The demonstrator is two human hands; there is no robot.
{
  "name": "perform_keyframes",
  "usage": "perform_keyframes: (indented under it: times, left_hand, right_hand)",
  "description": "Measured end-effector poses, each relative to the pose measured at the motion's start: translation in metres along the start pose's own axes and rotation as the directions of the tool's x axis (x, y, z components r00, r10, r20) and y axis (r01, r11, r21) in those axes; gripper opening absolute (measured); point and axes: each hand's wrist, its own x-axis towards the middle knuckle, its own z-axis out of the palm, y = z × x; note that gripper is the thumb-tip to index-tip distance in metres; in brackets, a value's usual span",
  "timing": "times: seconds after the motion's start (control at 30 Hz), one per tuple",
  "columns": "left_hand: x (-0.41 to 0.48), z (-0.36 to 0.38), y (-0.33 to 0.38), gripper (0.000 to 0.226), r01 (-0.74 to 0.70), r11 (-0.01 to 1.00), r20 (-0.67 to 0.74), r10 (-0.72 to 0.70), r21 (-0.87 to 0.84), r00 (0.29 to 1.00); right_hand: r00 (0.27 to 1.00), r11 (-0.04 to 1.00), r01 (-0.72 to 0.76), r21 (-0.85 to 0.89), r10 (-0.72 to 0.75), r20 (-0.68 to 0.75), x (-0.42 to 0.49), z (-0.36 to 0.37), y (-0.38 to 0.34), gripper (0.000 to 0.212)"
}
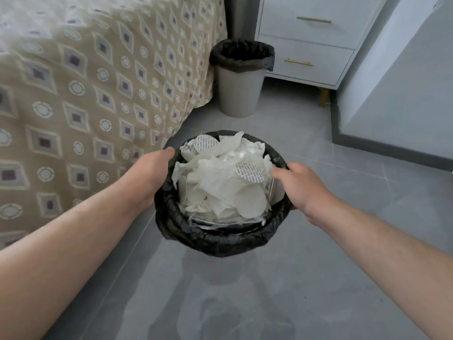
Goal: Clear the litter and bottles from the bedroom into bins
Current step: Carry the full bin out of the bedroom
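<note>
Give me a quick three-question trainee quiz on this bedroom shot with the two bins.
1. True or false: the near black-lined round bin is filled with crumpled white paper litter.
2. Multiple choice: the far beige plastic bin stands beside A) the patterned beige bedspread, B) a sink, C) a chair.
3. Fill in: the left hand and right hand each grip the near bin at its ____.
Key: 1 true; 2 A; 3 rim.
</note>
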Motion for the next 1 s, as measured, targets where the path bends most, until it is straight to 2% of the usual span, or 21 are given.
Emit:
perform_keyframes:
  times: [0.1,0.17,0.27,0.33,0.47,0.5,0.6,0.77,0.87,1.0]
  left_hand:
    - [-0.03,0.005,0.041,0.029,0.026,1.0,-0.028,-0.026,-0.016,0.999]
    - [-0.054,0.004,0.072,0.03,0.029,0.999,-0.024,-0.03,-0.032,0.999]
    - [-0.087,-0.001,0.119,0.021,0.038,0.999,0.024,-0.038,-0.016,0.999]
    - [-0.111,-0.003,0.153,0.024,0.059,0.998,0.067,-0.058,-0.015,0.996]
    - [-0.184,-0.001,0.239,0.019,0.088,0.995,0.119,-0.092,0.034,0.989]
    - [-0.202,-0.003,0.259,0.02,0.084,0.995,0.141,-0.092,0.058,0.986]
    - [-0.258,-0.005,0.324,0.042,0.093,0.993,0.213,-0.107,0.073,0.971]
    - [-0.352,0.0,0.437,0.061,0.011,1.0,0.338,-0.015,0.013,0.941]
    - [-0.393,0.008,0.497,0.057,-0.056,0.998,0.365,0.067,-0.039,0.929]
    - [-0.438,0.027,0.559,0.044,-0.02,0.983,0.334,0.081,-0.18,0.939]
  right_hand:
    - [0.999,1.0,-0.001,0.021,0.002,-0.052,-0.016,-0.037,-0.034,0.036]
    - [0.998,0.999,-0.008,0.039,0.011,-0.06,-0.03,-0.064,-0.055,0.039]
    - [0.997,0.997,-0.036,0.071,0.041,-0.064,-0.055,-0.108,-0.088,0.044]
    - [0.996,0.994,-0.06,0.086,0.066,-0.067,-0.078,-0.138,-0.114,0.042]
    - [0.993,0.989,-0.058,0.134,0.07,-0.092,-0.138,-0.202,-0.174,0.025]
    - [0.993,0.989,-0.052,0.135,0.066,-0.1,-0.156,-0.218,-0.189,0.022]
    - [0.992,0.981,-0.044,0.189,0.066,-0.11,-0.205,-0.276,-0.241,0.013]
    - [0.991,0.965,-0.013,0.262,0.048,-0.128,-0.269,-0.382,-0.325,0.019]
    - [0.993,0.946,0.028,0.324,0.012,-0.121,-0.3,-0.443,-0.371,0.025]
    - [0.989,0.93,0.082,0.358,-0.033,-0.142,-0.337,-0.509,-0.41,0.024]
